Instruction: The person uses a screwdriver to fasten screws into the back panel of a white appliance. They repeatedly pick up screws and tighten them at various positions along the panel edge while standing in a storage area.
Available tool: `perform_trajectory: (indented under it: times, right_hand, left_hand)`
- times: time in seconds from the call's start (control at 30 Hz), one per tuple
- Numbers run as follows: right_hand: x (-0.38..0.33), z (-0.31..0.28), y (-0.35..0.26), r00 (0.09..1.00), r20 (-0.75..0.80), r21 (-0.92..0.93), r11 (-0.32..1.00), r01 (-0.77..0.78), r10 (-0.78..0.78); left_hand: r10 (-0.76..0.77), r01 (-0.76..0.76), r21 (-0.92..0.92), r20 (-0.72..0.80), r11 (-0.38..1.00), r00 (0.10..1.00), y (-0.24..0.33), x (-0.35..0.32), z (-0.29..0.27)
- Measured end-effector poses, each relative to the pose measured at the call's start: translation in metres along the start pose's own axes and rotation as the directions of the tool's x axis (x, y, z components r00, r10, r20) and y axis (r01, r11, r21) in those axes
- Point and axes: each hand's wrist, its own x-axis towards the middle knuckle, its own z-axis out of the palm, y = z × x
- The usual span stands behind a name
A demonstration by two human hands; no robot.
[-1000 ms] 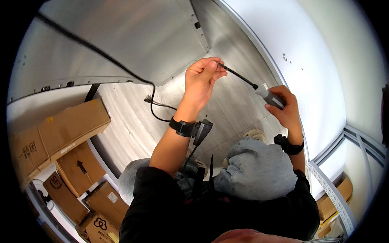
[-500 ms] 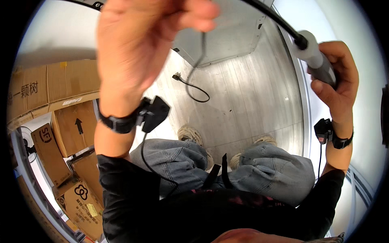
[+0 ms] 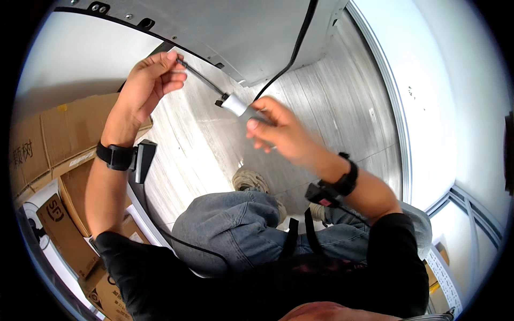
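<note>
My right hand (image 3: 278, 128) is wrapped round the handle of a screwdriver (image 3: 237, 105) with a light grey and darker grey grip. Its thin dark shaft points up and left to my left hand (image 3: 152, 80). There the thumb and forefinger are pinched at the shaft's tip, while the other fingers curl loosely; whether a small screw is between them I cannot make out. Both hands are just below the lower edge of a grey metal cabinet (image 3: 235, 32), which has holes and screws along its rim.
A black cable (image 3: 297, 48) hangs down the cabinet's front and passes behind my right hand. Cardboard boxes (image 3: 69, 134) are stacked at the left. Grey plank flooring (image 3: 342, 101) lies below, and a white wall panel with a metal frame (image 3: 383, 69) stands at the right.
My right hand has brought the screwdriver from the upper right to the middle. My left hand has moved down and away from the camera, meeting the tip. More of the cabinet's edge shows.
</note>
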Motion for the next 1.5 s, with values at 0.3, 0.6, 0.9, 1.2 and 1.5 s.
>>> perform_trajectory:
  times: [0.3,0.6,0.9,1.2,1.5]
  right_hand:
    - [0.028,0.058,0.04,1.0,0.015,0.262,0.965,0.011,-0.016]
    - [0.034,0.02,0.138,0.96,-0.238,0.268,0.96,-0.081,0.147]
    - [0.023,0.007,0.196,0.76,-0.604,0.183,0.97,-0.159,0.239]
    - [0.026,-0.011,0.186,0.797,-0.497,0.233,0.938,-0.258,0.343]
    - [0.031,-0.004,0.163,0.863,-0.433,0.25,0.955,-0.162,0.26]
  left_hand:
    - [-0.185,0.175,0.344,-0.006,0.922,0.983,0.024,0.0,-0.041]
    - [-0.075,0.08,-0.083,0.068,0.993,0.995,-0.134,0.065,-0.002]
    - [-0.129,0.158,-0.516,0.093,0.842,0.987,-0.236,0.11,0.067]
    - [-0.197,0.213,-0.637,0.097,0.741,0.976,-0.26,0.126,0.057]
    - [-0.014,0.048,-0.716,0.053,0.697,0.999,-0.224,0.12,0.056]
